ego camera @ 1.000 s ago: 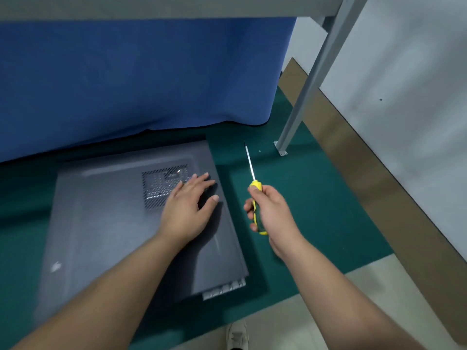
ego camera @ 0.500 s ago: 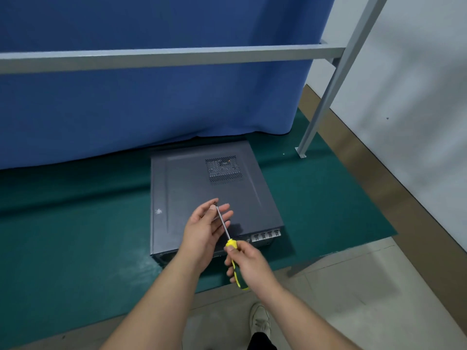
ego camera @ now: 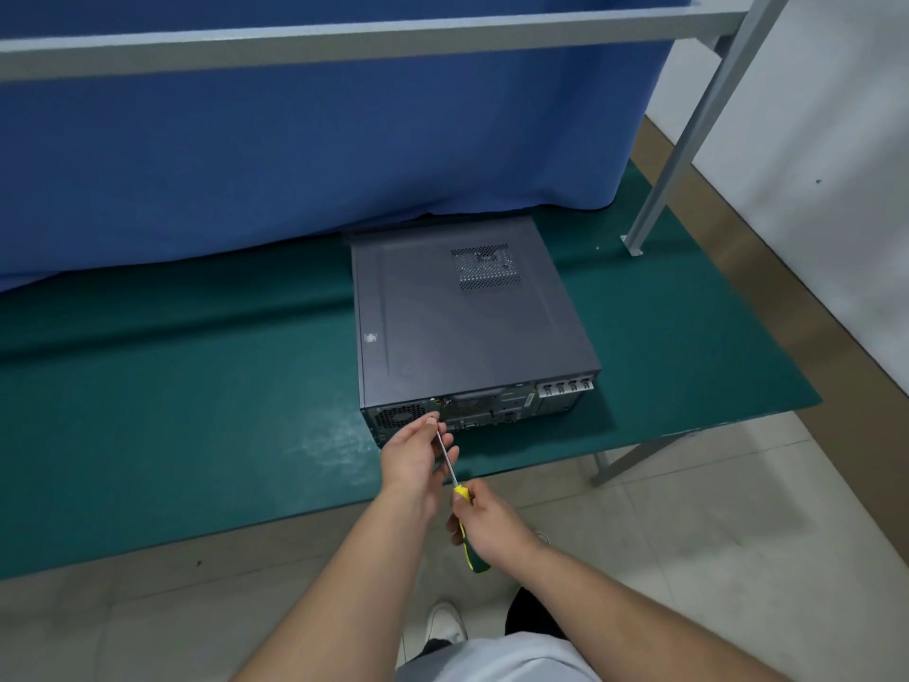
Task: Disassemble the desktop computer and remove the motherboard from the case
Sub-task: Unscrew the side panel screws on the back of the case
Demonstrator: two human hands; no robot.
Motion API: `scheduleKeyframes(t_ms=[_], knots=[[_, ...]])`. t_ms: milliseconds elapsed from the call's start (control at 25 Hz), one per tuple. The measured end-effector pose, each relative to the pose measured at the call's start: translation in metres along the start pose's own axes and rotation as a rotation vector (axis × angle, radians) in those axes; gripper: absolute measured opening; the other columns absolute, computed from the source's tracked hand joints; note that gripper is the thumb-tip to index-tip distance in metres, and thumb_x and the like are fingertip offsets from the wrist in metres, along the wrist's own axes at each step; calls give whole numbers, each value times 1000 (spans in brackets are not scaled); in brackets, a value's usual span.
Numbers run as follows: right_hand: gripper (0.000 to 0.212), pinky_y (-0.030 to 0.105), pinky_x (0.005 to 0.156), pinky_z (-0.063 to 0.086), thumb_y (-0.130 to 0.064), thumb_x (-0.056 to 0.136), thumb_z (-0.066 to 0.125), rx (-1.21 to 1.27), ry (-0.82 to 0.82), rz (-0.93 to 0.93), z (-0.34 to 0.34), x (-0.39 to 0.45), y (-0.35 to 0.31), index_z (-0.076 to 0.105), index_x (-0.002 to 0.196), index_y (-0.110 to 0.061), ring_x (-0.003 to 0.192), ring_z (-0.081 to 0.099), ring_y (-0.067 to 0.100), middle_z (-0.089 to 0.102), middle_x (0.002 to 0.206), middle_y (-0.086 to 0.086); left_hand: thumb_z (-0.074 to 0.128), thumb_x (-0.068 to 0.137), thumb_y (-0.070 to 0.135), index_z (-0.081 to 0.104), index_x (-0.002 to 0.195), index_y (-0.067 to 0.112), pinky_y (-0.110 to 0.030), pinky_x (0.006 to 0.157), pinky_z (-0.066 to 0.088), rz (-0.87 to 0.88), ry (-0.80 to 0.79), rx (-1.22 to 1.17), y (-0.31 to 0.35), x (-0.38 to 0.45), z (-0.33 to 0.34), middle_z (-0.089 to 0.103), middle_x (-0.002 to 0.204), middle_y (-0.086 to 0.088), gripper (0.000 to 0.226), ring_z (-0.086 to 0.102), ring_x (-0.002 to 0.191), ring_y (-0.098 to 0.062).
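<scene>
My left hand (ego camera: 412, 455) now pinches the screwdriver (ego camera: 455, 489) shaft, right hand (ego camera: 492, 526) gripping its handle, tip brought to the computer case's (ego camera: 467, 327) rear at the surface's (ego camera: 196, 435) front edge.

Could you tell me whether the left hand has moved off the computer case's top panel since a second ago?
Yes. The left hand has left the computer case top for its near rear face, steadying the screwdriver shaft.

no readable text, small pale mark on computer case (ego camera: 467, 317) illegible
</scene>
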State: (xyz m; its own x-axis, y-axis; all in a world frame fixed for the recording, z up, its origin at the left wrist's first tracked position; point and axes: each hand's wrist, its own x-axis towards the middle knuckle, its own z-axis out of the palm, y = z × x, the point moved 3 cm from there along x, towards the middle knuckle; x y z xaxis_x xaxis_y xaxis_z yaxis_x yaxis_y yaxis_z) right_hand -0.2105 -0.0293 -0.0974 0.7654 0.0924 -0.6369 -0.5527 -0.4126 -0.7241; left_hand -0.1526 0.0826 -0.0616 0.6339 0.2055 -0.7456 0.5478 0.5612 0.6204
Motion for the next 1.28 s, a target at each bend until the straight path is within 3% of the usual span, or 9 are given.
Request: scheduleKeyframes(t_ms=[360,600,880,1280], knots=[[18,35,77,50,-27,108,45,55,-6,41,3,12,-3,53,93,-22,69,64,19,67,84,2,63,97,2,74,103,12,-34,74,61,-69,66,23,6,9,4,73,89,-8,15,69,82,-20],[16,34,76,50,-28,108,44,67,-12,57,2,13,-11,53,96,-22,70,65,17,69,90,4,66,96,4,73,101,12,-31,67,60,-77,64,12,11,13,6,74,86,-7,12,69,80,-19],[15,44,88,53,-27,108,45,130,-17,61,4,16,-14,54,99,-20,74,64,21,69,88,4,70,95,6,74,100,9,-33,71,62,-77,67,13,13,16,5,76,93,-11,8,74,85,-21],[18,40,75,55,-24,106,49,188,-1,32,7,11,-20,54,91,-17,66,65,25,68,82,7,67,97,7,73,99,8,-27,63,61,-43,87,52,16,16,6,76,88,-10,6,74,74,-18]])
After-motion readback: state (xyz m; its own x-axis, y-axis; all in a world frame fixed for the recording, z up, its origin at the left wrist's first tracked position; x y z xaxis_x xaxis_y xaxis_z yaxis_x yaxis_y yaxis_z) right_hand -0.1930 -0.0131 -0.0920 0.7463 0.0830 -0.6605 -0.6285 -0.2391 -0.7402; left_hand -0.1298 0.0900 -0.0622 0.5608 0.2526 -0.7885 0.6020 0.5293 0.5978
